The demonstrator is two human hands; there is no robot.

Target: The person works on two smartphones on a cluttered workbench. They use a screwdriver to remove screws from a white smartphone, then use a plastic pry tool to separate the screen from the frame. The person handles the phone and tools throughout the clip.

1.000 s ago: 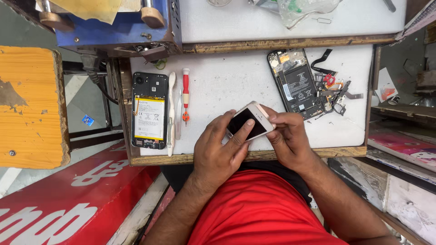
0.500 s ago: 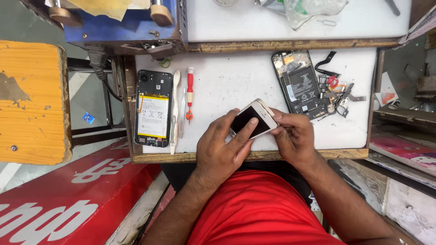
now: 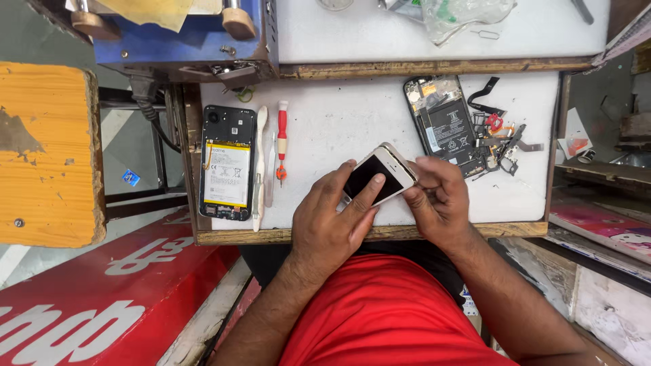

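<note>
A small white phone (image 3: 381, 173) with a dark screen is held between both my hands above the near edge of the white worktop (image 3: 339, 129). My left hand (image 3: 333, 220) grips its lower left side, with a finger lying across the screen. My right hand (image 3: 437, 196) pinches its right edge, where the screen panel looks slightly lifted from the body.
An opened black phone (image 3: 227, 163) with a yellow-labelled battery lies at the left, beside a white plastic tool (image 3: 258, 169) and a red screwdriver (image 3: 281, 139). Another opened phone (image 3: 446, 125) with loose parts (image 3: 502, 139) lies at the right. A blue machine (image 3: 183, 41) stands behind; an orange stool (image 3: 44, 152) at far left.
The white phone and both hands stay in almost the same place. My right fingers have shifted slightly along the phone's right edge; the view has drifted a little.
</note>
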